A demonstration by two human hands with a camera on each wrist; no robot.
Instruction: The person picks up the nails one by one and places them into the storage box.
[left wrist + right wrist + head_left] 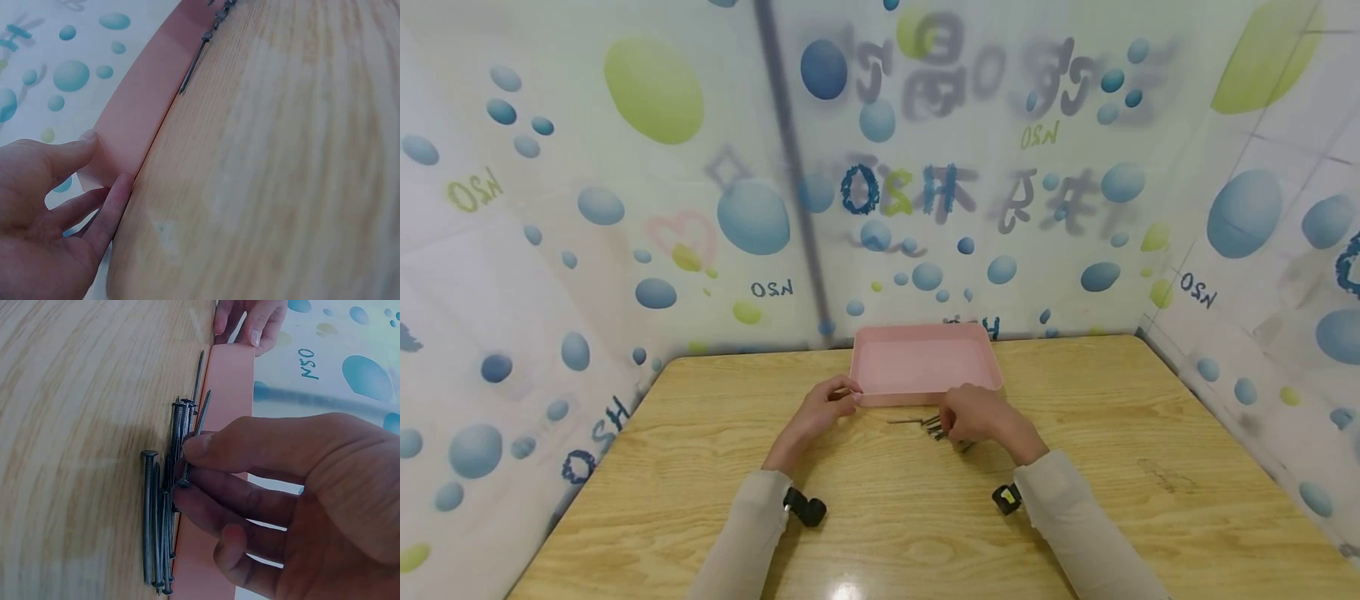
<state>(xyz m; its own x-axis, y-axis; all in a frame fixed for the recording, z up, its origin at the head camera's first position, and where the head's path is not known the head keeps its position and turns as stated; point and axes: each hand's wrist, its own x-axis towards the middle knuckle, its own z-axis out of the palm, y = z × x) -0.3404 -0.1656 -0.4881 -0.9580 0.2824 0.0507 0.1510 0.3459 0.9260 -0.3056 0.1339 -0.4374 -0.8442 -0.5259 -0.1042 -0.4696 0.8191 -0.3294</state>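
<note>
A shallow pink tray [925,362] rests on the wooden table with a pile of dark metal nails [178,419] along its near side. My right hand [976,414] pinches one nail [205,403] between thumb and fingers, its pointed end sticking out past the thumb and its head below, over the pile. At the tray's near left corner, my left hand [823,408] holds the wall, thumb [87,139] at the rim and fingertips low by the table. One loose nail [195,64] lies beside the wall, between the left hand and the pile.
The wooden table [880,508] reaches back to a patterned curtain [895,233] with blue and green spots, just behind the tray. More of this curtain hangs at both sides. Straps with small black devices [807,508] are on both wrists.
</note>
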